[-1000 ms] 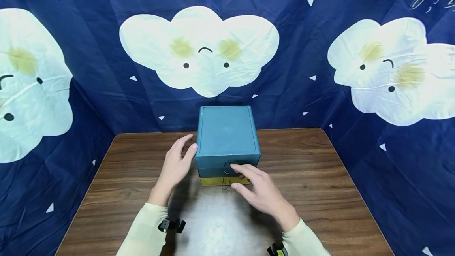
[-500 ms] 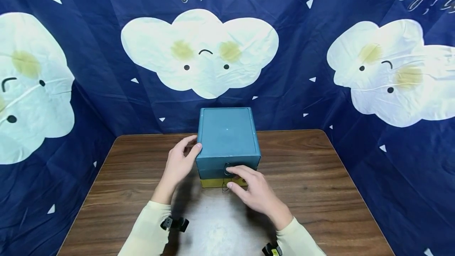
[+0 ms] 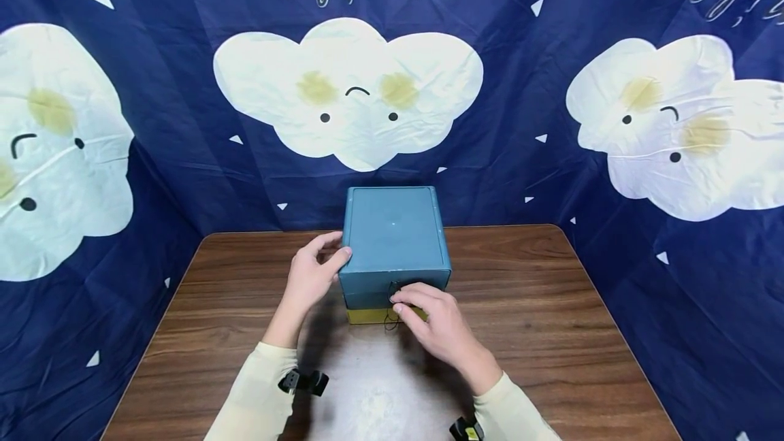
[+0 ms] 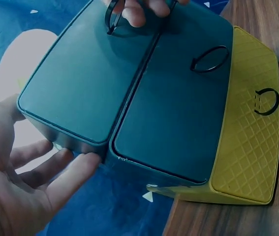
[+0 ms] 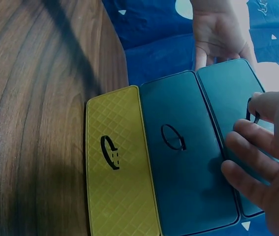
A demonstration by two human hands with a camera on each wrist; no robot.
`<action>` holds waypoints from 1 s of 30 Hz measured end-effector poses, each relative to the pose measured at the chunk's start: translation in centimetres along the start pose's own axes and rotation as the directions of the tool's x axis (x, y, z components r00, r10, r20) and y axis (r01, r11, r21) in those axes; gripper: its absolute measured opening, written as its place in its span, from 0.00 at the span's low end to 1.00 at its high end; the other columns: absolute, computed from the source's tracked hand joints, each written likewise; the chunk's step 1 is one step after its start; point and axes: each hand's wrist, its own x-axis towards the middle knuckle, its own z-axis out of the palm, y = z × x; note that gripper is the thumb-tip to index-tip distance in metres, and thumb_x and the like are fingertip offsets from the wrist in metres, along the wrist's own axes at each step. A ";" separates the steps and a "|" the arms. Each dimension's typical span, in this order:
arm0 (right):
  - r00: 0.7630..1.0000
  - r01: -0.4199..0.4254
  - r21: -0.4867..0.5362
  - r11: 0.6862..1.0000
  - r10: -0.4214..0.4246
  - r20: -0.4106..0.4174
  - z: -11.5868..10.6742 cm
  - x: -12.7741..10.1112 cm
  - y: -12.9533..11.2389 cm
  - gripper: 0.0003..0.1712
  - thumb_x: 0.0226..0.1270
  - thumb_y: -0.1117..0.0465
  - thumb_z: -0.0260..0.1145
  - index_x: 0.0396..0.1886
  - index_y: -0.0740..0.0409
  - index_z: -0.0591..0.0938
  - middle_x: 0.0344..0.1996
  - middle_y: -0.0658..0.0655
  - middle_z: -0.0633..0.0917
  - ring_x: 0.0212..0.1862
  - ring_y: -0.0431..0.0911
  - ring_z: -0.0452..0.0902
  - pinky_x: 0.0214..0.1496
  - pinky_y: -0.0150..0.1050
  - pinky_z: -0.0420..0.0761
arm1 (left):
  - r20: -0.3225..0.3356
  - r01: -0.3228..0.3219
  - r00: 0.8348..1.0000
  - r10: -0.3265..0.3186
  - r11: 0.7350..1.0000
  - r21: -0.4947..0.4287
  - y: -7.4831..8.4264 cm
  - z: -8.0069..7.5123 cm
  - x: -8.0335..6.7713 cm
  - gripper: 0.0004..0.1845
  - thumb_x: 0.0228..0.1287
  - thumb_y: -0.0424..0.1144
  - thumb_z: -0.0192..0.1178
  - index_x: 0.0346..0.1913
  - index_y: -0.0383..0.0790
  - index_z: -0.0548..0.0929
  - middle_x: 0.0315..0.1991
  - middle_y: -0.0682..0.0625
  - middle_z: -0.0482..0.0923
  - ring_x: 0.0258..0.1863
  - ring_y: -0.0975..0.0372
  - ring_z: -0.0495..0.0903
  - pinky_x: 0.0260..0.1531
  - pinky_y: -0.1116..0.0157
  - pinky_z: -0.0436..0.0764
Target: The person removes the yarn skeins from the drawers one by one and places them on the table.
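From the head view I see the drawer box (image 3: 393, 243) standing at about 12 o'clock from me, near the far edge of the bench (image 3: 551, 332), its drawer fronts facing back toward 6 o'clock, so the pull axis runs from the box straight toward me. My left hand (image 3: 312, 278) lies at the box's 9 o'clock side, fingers straight and laid flat against the wall, holding nothing. My right hand (image 3: 431, 322) is at the front face, fingertips curled at the ring pull of the top teal drawer (image 3: 392, 282); it is the nearer hand to that pull. The yellow bottom drawer (image 3: 367, 316) peeks out below, partly behind the right hand. Behind and around hangs a blue cloud-print cloth (image 3: 349, 94). In the left wrist view, the left hand (image 4: 21, 182) is spread open with fingertips touching the box's corner edge, and across the face I see a fingertip of the right hand (image 4: 137, 12) hooked into the top ring pull (image 4: 113, 12); the middle drawer's ring (image 4: 209, 59) and the yellow drawer's ring (image 4: 267, 101) hang free. In the right wrist view, the right hand (image 5: 262, 157) pinches the top ring (image 5: 252, 112), with the middle teal drawer (image 5: 183, 152) and the yellow drawer (image 5: 117, 167) untouched toward the bench side. I see nothing on the bench in front of the drawers.
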 end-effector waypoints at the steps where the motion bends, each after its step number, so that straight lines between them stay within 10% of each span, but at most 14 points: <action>1: 1.000 0.005 -0.001 1.000 -0.005 -0.004 0.0 0.0 0.0 0.07 0.73 0.58 0.68 0.46 0.46 0.89 0.45 0.43 0.88 0.50 0.39 0.84 0.52 0.36 0.85 | 0.003 0.007 1.000 -0.007 1.000 -0.001 0.1 0.0 0.0 0.26 0.70 0.49 0.66 0.66 0.43 0.80 0.55 0.41 0.83 0.44 0.59 0.82 0.37 0.57 0.89; 30: 0.992 0.100 -0.012 0.995 -0.100 -0.075 -0.6 -1.8 -2.2 0.05 0.64 0.62 0.76 0.39 0.49 0.92 0.35 0.42 0.90 0.39 0.36 0.84 0.44 0.27 0.82 | -0.027 0.050 0.998 -0.050 0.999 0.009 0.6 0.1 0.3 0.23 0.69 0.45 0.66 0.64 0.41 0.82 0.55 0.41 0.84 0.44 0.60 0.84 0.33 0.61 0.89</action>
